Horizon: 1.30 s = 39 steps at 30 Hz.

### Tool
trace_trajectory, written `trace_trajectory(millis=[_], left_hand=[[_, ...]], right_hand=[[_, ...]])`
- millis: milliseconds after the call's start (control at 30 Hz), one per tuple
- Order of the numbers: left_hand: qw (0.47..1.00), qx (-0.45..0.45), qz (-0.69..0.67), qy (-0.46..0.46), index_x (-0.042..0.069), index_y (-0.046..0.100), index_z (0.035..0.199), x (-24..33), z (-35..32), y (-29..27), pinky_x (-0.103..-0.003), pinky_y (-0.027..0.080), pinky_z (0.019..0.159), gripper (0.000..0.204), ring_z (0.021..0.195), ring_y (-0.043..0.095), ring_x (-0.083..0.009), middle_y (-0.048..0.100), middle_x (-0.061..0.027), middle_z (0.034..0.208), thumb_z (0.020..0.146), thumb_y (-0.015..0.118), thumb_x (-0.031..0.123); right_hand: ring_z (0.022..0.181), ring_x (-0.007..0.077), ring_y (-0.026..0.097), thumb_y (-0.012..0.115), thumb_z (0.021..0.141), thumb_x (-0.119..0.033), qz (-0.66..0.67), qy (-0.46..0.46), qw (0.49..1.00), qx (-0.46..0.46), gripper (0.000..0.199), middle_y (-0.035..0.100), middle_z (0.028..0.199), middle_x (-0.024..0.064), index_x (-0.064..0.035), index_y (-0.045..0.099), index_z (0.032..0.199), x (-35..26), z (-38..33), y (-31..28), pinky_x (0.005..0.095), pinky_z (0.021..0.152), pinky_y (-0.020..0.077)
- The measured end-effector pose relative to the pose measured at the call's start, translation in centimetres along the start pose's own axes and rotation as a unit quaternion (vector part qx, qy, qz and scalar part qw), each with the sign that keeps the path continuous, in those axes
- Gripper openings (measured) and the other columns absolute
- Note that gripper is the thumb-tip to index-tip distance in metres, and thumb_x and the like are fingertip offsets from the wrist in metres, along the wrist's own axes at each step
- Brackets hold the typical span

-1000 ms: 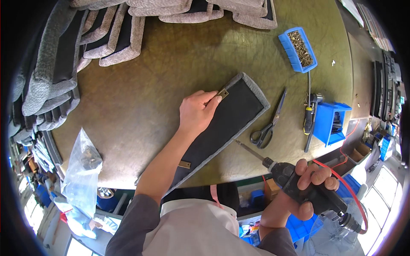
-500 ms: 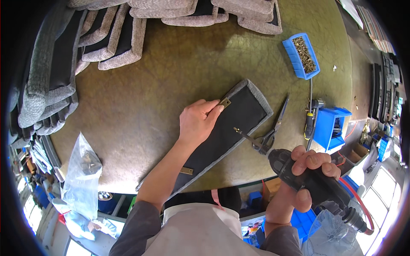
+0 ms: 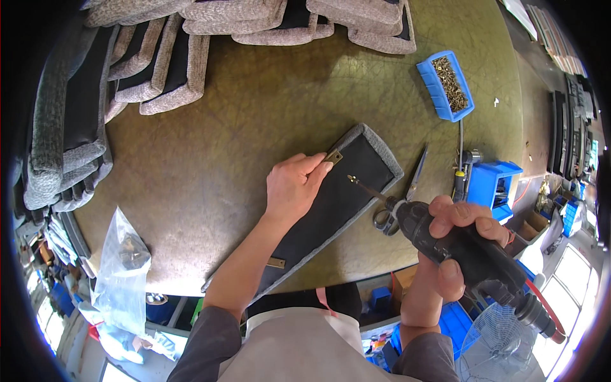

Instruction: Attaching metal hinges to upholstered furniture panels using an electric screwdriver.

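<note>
A long padded panel (image 3: pixel 363 167) with a black back and grey fabric edges lies slantwise on the table. My left hand (image 3: pixel 291 189) pinches a small brass-coloured metal bracket (image 3: pixel 335 156) against the panel near its far end. A second such bracket (image 3: pixel 275 262) sits lower on the panel, partly behind my left forearm. In my right hand (image 3: pixel 453 232) is a black power screwdriver (image 3: pixel 474 258) with a red hose at its rear. Its long bit points left over the panel, a screw (image 3: pixel 352 179) at the tip, just short of the held bracket.
Scissors (image 3: pixel 414 184) lie right of the panel, partly under the screwdriver. Farther back stands a blue bin of screws (image 3: pixel 450 83). Another tool (image 3: pixel 466 169) and a blue box (image 3: pixel 493 184) are at the right. Padded grey pieces (image 3: pixel 175 70) are stacked behind; a clear plastic bag (image 3: pixel 124 267) hangs at the left.
The screwdriver has moved away from me, bringing the screw at its tip closer to the bracket. My left hand keeps its pinch on the bracket. The view has shifted slightly.
</note>
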<state>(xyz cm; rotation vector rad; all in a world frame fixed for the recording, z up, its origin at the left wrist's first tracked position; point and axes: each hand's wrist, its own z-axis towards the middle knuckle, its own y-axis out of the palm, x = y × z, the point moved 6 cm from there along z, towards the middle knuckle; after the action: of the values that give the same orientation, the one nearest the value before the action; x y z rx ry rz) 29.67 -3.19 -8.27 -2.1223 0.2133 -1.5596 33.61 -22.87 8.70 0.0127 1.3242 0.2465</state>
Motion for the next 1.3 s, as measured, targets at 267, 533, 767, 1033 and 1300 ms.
trace_trajectory(millis=[267, 533, 767, 1033, 1300], left_hand=[[1.0, -0.015, -0.004, -0.014, 0.01, 0.069, 0.098, 0.0, 0.1, 0.1, -0.038, 0.045, 0.056, 0.018, 0.063, 0.059, -0.0271, 0.058, -0.0079, 0.07, 0.086, 0.066, 0.023], [1.0, 0.008, -0.027, 0.011, 0.008, 0.07, 0.099, -0.3, 0.1, 0.1, -0.031, 0.041, 0.052, 0.017, 0.056, 0.053, -0.0181, 0.053, -0.0085, 0.063, 0.084, 0.068, 0.015], [0.999, 0.01, -0.042, 0.018, 0.006, 0.07, 0.098, -0.6, -0.1, -0.1, -0.032, 0.041, 0.052, 0.017, 0.056, 0.053, -0.0195, 0.054, -0.0092, 0.064, 0.084, 0.069, 0.015], [0.999, 0.015, -0.049, 0.018, 0.005, 0.07, 0.097, -0.4, -0.1, -0.3, -0.032, 0.041, 0.052, 0.016, 0.055, 0.054, -0.0214, 0.054, -0.0096, 0.065, 0.084, 0.068, 0.015], [0.999, 0.024, -0.044, 0.014, 0.006, 0.07, 0.094, -0.6, -0.1, -0.2, -0.034, 0.043, 0.053, 0.014, 0.057, 0.057, -0.0241, 0.057, -0.0099, 0.068, 0.084, 0.068, 0.016]], right_hand=[[0.086, 0.0223, 0.058, 0.072, 0.076, -0.017, 0.004, -0.008, 0.999, -0.041, 0.053, 0.055, 0.109, 0.0163, -0.0076, 0.046, 0.12, 1.2, 1.2, 0.7, 0.0458, 0.092, 0.0433], [0.088, 0.0221, 0.057, 0.074, 0.076, -0.019, -0.017, 0.023, 0.999, -0.023, 0.049, 0.055, 0.107, 0.0149, -0.01, 0.044, 0.114, 1.9, 1.7, 1.9, 0.0446, 0.093, 0.0445], [0.088, 0.0225, 0.058, 0.074, 0.076, -0.02, -0.029, 0.019, 0.999, -0.028, 0.05, 0.056, 0.107, 0.0165, -0.0088, 0.044, 0.115, 2.6, 1.9, 2.6, 0.0433, 0.091, 0.0461], [0.089, 0.0239, 0.059, 0.067, 0.076, -0.015, -0.016, -0.016, 0.997, -0.08, 0.055, 0.053, 0.114, 0.0208, -0.0028, 0.045, 0.125, 3.1, 2.3, 3.1, 0.0464, 0.091, 0.0428], [0.085, 0.0225, 0.059, 0.075, 0.076, -0.021, -0.047, 0.001, 0.998, -0.041, 0.051, 0.056, 0.105, 0.0181, -0.0069, 0.044, 0.114, 3.3, 2.5, 3.5, 0.0427, 0.086, 0.048]])
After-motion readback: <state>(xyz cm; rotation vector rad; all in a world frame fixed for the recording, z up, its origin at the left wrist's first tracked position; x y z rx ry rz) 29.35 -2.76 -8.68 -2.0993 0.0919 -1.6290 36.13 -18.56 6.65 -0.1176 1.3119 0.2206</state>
